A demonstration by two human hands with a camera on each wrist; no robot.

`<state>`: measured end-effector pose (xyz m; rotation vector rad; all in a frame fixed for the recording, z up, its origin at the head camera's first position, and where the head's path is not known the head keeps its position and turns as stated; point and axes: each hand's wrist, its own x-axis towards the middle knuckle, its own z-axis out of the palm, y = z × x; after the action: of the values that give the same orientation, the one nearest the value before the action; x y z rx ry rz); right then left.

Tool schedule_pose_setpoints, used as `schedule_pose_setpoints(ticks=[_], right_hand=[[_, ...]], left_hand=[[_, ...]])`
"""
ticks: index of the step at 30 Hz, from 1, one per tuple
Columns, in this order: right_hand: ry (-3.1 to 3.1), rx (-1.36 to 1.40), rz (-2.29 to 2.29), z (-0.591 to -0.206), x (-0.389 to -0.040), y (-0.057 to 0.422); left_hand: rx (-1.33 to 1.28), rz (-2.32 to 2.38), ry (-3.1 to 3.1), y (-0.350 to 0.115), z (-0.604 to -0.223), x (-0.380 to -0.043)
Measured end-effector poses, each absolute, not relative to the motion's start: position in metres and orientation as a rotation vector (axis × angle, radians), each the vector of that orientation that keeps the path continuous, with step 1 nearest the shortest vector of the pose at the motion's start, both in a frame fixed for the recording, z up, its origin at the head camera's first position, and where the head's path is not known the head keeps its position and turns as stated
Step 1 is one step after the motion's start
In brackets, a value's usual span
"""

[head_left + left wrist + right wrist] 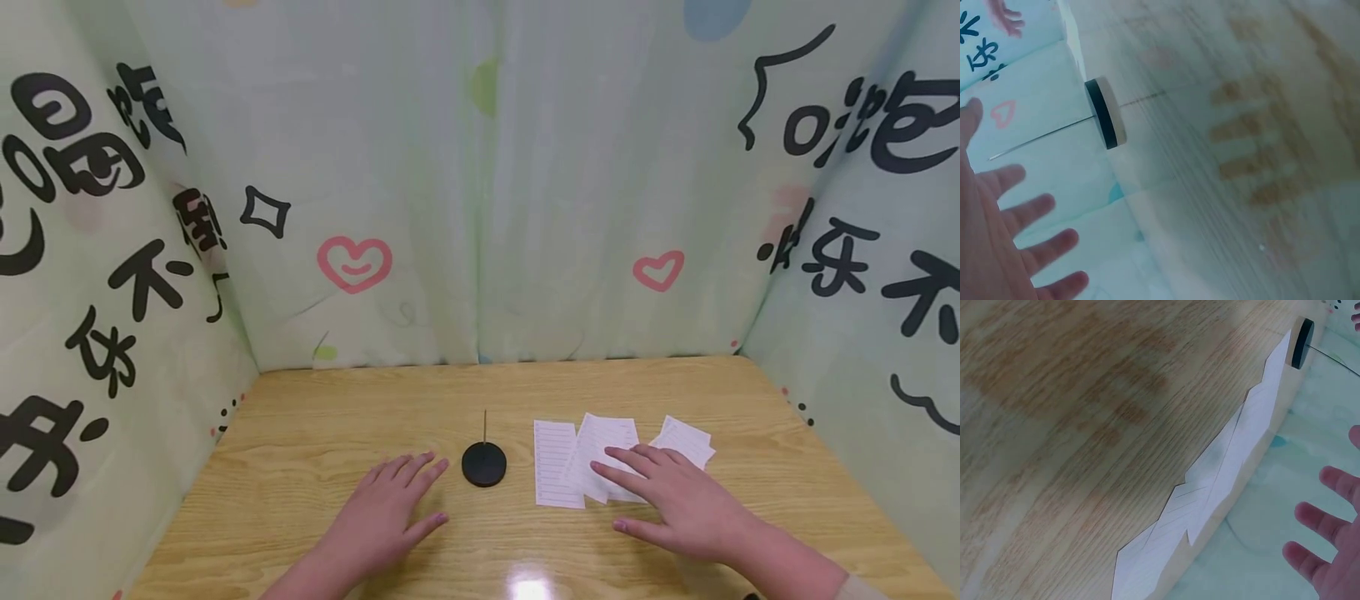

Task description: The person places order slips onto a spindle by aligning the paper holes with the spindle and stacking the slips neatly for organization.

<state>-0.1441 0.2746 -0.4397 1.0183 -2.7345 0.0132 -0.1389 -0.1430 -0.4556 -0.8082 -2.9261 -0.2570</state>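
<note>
Left hand (386,508), right hand (686,508) spread, empty; spike (485,427) upright, base (483,467) probably steadying it; papers (557,467) at its 3 o'clock.

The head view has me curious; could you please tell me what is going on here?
Nothing is being handled: a person's left hand hovers near a black disc with a thin upright rod, and the right hand partly hides several white paper sheets. Both hands are spread above the wooden table, with nothing in either grip.
</note>
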Motion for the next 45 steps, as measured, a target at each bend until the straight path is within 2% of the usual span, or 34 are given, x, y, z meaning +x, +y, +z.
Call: schedule_pose_setpoints(ticks=[17, 25, 45], right_hand=[[-2.763, 0.865, 0.091, -0.446, -0.154, 0.278], [-2.866, 0.69, 0.173, -0.45, -0.16, 0.283], [-3.083, 0.398, 0.356, -0.457, -0.192, 0.284]], left_hand=[[-0.536, -0.504, -3.08, -0.133, -0.454, -0.149], [-0.42, -0.787, -3.083, -0.127, -0.458, -0.157], [-0.34, -1.057, -3.146, -0.122, -0.461, -0.184]])
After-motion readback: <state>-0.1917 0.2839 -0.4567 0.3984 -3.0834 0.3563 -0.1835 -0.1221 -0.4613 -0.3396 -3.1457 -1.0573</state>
